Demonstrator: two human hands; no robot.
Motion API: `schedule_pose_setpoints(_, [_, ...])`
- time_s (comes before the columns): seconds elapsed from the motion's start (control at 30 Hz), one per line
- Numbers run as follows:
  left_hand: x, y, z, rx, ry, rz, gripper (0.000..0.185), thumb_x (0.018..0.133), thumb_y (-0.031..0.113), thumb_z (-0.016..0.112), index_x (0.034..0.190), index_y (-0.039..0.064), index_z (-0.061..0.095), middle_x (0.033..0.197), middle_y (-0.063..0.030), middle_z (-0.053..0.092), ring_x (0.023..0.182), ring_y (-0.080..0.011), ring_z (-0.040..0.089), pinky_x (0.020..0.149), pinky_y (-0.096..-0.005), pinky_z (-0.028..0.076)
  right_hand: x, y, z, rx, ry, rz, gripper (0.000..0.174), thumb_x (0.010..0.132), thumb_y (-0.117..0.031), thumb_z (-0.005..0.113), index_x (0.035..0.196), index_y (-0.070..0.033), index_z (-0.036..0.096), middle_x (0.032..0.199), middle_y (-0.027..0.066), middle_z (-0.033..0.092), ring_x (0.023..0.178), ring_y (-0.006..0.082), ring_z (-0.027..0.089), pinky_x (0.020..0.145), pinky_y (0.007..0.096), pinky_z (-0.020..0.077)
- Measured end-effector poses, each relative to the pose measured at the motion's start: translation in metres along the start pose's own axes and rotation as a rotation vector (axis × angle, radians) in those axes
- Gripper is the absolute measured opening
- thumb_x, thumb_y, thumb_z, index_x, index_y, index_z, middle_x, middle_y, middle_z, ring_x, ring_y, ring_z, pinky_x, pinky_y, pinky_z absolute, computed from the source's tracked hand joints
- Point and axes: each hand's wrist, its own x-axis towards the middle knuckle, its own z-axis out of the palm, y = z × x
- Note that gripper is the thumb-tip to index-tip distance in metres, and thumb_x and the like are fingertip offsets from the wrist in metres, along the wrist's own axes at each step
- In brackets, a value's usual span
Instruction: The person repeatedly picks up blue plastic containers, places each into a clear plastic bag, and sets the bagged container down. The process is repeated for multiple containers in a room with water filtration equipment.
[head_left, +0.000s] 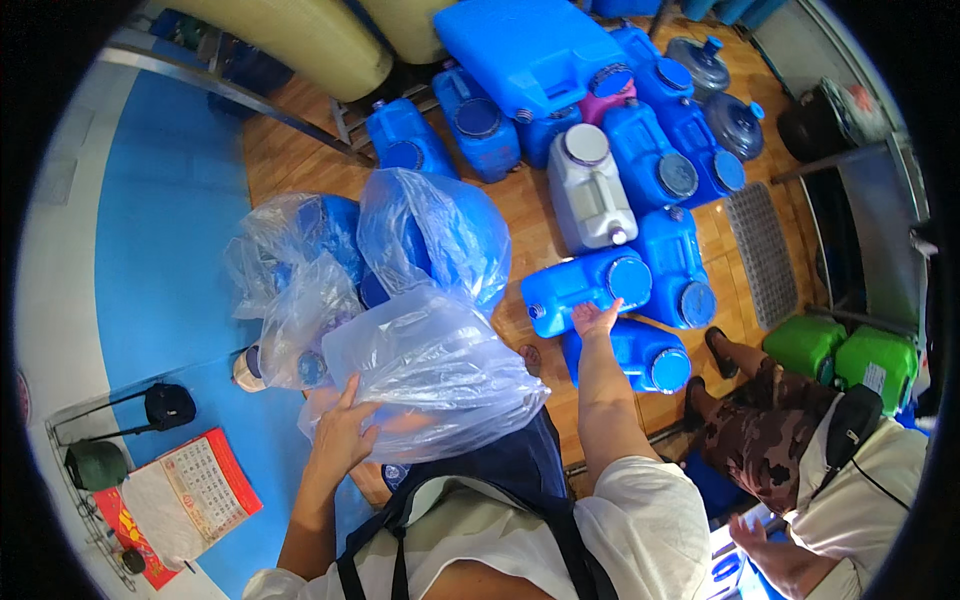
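My left hand (346, 429) rests with its fingers apart against the near left side of a clear plastic bag (435, 375). That bag is drawn over a bulky pale thing just before my apron; the plastic blurs what it is. My right hand (596, 318) is stretched forward, palm up and fingers spread, holding nothing. It is over the near side of a blue plastic water jug (559, 296) with a round screw cap; I cannot tell whether they touch. Another blue jug (637, 356) lies nearer, partly hidden by my right forearm.
Bagged blue containers (450, 232) stand ahead on the left. A whitish jug (592, 187) and several blue jugs crowd the tiled floor (532, 217). At right are a grey mat (761, 255), green jugs (806, 345) and another person (780, 450). A calendar (202, 487) hangs on the left wall.
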Motion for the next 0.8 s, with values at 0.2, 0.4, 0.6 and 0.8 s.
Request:
schedule_pose_setpoints(0.2, [-0.014, -0.014, 0.004, -0.141, -0.021, -0.125, 0.03, 0.069, 0.01, 0.068, 0.099, 0.014, 0.072, 0.136, -0.0245, 0.044, 0.081, -0.0312, 0.066, 0.076, -0.0364, 0.052, -0.02, 0.011, 0.034, 0.155, 0.002, -0.114, 0.116, 0.067, -0.089, 0.035, 0.147, -0.007, 0.017, 0.15, 0.0169, 0.022, 0.137, 0.0364, 0.023, 0.11, 0.0548, 0.0185])
schedule_pose_setpoints(0.4, [-0.02, -0.045, 0.01, -0.184, -0.045, 0.023, 0.034, 0.07, 0.009, 0.067, 0.101, 0.02, 0.073, 0.139, -0.025, 0.04, 0.073, -0.0292, 0.068, 0.07, -0.034, 0.053, -0.127, 0.02, 0.078, 0.051, 0.291, -0.196, 0.085, 0.072, -0.089, 0.027, 0.092, -0.008, 0.047, 0.072, 0.007, 0.044, 0.058, 0.0211, 0.039, 0.05, 0.037, 0.0337])
schedule_pose_setpoints(0.6, [-0.016, -0.074, 0.002, -0.231, -0.106, 0.136, 0.047, 0.068, 0.012, 0.07, 0.112, 0.028, 0.068, 0.143, -0.0263, 0.034, 0.089, -0.0302, 0.066, 0.08, -0.0346, 0.051, -0.298, 0.033, 0.056, -0.09, 0.151, -0.395, 0.073, 0.077, -0.082, 0.038, 0.083, -0.01, 0.049, 0.062, 0.003, 0.043, 0.052, 0.0169, 0.041, 0.045, 0.03, 0.0332])
schedule_pose_setpoints(0.8, [0.009, -0.088, -0.01, -0.146, -0.212, 0.232, 0.081, 0.062, 0.011, 0.075, 0.135, 0.035, 0.047, 0.142, -0.0296, 0.033, 0.106, -0.0378, 0.059, 0.089, -0.0371, 0.047, -0.465, 0.03, 0.007, -0.486, -0.026, -0.595, 0.067, 0.082, -0.075, 0.041, 0.067, -0.01, 0.048, 0.052, 0.0019, 0.043, 0.042, 0.0148, 0.043, 0.037, 0.0275, 0.0338])
